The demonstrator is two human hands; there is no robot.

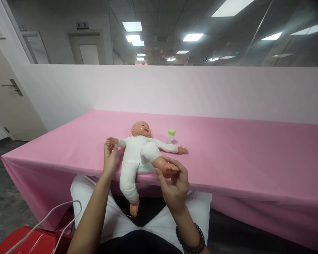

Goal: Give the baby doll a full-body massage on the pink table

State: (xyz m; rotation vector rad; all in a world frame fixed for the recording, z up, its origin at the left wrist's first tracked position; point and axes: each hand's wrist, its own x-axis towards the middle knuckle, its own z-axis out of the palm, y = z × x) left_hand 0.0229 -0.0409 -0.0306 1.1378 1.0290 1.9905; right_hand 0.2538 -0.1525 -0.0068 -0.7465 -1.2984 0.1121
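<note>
The doll's head [141, 129] and feet look like smooth, glossy vinyl, while its suit [139, 155] is matt white cloth. The bottle [171, 135] is plastic with a glossy green cap, the worktop cover [228, 148] is smooth pink cloth, the door handle [13, 86] is metal, and the case [29, 241] is glossy red plastic.
</note>
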